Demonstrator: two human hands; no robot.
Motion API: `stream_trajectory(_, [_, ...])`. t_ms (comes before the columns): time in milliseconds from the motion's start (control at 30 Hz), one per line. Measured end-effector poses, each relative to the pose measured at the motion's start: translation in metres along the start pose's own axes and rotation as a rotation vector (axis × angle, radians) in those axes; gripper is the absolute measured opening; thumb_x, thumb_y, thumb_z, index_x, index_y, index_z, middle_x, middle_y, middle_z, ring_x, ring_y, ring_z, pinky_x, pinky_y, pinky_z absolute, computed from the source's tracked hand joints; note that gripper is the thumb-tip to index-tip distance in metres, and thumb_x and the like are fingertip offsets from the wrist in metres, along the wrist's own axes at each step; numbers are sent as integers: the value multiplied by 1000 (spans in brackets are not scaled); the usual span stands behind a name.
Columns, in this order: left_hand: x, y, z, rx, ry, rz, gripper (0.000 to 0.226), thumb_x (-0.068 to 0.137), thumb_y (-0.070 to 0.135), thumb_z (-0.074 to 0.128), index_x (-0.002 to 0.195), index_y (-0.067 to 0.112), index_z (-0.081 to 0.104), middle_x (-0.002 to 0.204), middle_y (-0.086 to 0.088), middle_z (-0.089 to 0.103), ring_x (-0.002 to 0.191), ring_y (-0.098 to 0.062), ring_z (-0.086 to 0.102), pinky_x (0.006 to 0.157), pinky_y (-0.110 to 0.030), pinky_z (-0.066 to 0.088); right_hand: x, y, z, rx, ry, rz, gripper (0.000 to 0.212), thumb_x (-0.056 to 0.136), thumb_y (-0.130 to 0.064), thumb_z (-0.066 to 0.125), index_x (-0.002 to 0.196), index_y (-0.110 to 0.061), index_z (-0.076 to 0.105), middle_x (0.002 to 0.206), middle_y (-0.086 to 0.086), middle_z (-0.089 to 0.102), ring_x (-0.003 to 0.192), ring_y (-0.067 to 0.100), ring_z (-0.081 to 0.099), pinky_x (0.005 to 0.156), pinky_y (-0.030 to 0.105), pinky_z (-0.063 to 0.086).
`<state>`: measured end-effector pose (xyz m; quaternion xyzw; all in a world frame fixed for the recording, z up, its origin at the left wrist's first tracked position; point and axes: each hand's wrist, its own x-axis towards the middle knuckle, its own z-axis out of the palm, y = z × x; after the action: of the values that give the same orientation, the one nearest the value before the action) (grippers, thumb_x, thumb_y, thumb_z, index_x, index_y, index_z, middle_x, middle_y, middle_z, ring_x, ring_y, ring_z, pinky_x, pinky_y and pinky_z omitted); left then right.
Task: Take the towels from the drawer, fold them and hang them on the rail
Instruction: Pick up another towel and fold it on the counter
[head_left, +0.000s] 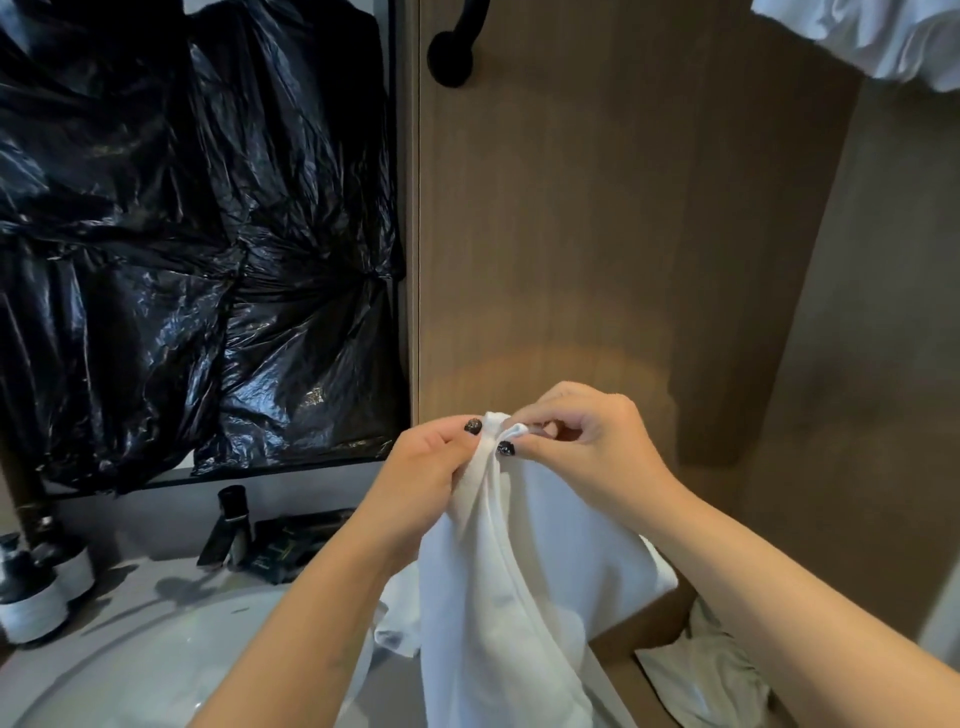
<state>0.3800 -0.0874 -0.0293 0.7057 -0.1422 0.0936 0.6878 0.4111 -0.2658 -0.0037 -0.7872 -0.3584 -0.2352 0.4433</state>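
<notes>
Left hand (423, 470) and right hand (582, 431) each pinch the top edge of a white towel (519, 571), which hangs below them.

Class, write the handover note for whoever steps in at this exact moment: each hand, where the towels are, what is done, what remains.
Left hand: pinches the white towel's top edge.
Right hand: pinches the same edge, right beside the left.
The towel hangs down from both hands, in front of the wood panel.
More white cloth lies in the drawer, lower right; some hangs top right.
Done: towel lifted out.
Left: fold it, hang it, then the rest.
</notes>
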Motion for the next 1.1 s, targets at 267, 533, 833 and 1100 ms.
stream_trajectory(267, [-6, -7, 1, 119, -150, 37, 44, 87, -2, 60, 121, 26, 68, 107, -9, 75, 100, -27, 68, 98, -54, 49, 2, 0, 4, 229, 76, 187, 19, 67, -16, 90, 74, -11, 73, 71, 5, 72, 64, 18, 64, 62, 34, 55])
stream_trajectory(533, [6, -32, -2, -78, 280, 20, 33, 89, -12, 58, 107, 16, 54, 84, -6, 76, 66, -22, 69, 58, -39, 57, -35, 61, -4, 242, -404, 315, 11, 86, -39, 73, 79, -31, 69, 74, -14, 63, 66, 2, 56, 62, 14, 42])
stream_trajectory(833, [23, -42, -41, 49, 402, 118, 40, 91, -1, 63, 85, 38, 57, 91, -33, 60, 74, -31, 52, 69, -49, 44, -18, 89, -33, -593, -481, 82, 39, 80, -61, 68, 58, -35, 49, 51, -11, 45, 48, 5, 47, 46, 18, 30])
stream_trajectory(1100, [19, -59, -48, -27, 434, 132, 33, 89, -6, 64, 93, 24, 52, 88, -8, 72, 80, -21, 65, 70, -40, 54, 18, 74, -44, -834, -186, -144, 82, 68, -86, 27, 75, -17, 69, 60, -1, 62, 53, 16, 55, 55, 31, 50])
